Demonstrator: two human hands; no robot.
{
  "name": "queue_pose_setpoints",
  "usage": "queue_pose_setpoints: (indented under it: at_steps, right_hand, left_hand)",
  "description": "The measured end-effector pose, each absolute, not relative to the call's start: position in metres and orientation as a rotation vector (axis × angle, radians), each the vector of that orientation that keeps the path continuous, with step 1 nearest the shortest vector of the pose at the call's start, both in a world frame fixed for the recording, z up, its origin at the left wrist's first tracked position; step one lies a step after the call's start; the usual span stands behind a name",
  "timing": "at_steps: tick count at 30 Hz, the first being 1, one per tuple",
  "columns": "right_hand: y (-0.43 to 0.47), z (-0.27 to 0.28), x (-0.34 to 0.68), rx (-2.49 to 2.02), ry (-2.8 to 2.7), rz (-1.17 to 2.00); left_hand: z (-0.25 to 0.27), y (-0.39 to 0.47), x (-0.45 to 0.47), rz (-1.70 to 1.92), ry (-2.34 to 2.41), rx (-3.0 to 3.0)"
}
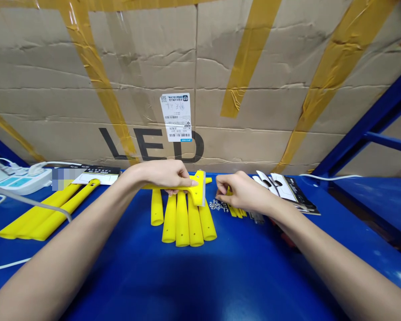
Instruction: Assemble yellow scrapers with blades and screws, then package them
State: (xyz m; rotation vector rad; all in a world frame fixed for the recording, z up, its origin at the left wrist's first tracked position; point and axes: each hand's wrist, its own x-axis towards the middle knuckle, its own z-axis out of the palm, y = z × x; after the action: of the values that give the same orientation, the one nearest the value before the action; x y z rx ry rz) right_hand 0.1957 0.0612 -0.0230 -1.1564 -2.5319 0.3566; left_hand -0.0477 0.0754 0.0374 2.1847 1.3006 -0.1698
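Observation:
My left hand [169, 174] is closed around a yellow scraper [197, 191], whose wide head with a metal blade edge points right. Below it several yellow tube handles [182, 227] lie side by side, each with a small hole near its lower end. My right hand [239, 189] has its thumb and fingers pinched together just right of the scraper. What it pinches, if anything, is hidden. Close under its fingertips are a small pile of silvery screws and nuts [217, 205] and some narrow yellow plastic pieces [237, 211].
Long yellow handles [43, 218] lie at left, beside a white power strip [23, 178] with cables. Black and white packaging cards [292, 189] lie at right, and small grey pieces [256, 217] near my right wrist. A taped cardboard box [214, 80] stands behind the blue table [200, 285].

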Motion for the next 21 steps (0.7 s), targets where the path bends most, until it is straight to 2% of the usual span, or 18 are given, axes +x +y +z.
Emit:
queue_pose_setpoints:
  at_steps: [21]
  right_hand:
    - [0.0602,-0.0332,0.1856,-1.13,-2.63,0.28]
  left_hand:
    - [0.0345,0.0765,-0.0463,-0.174,1.321,2.219]
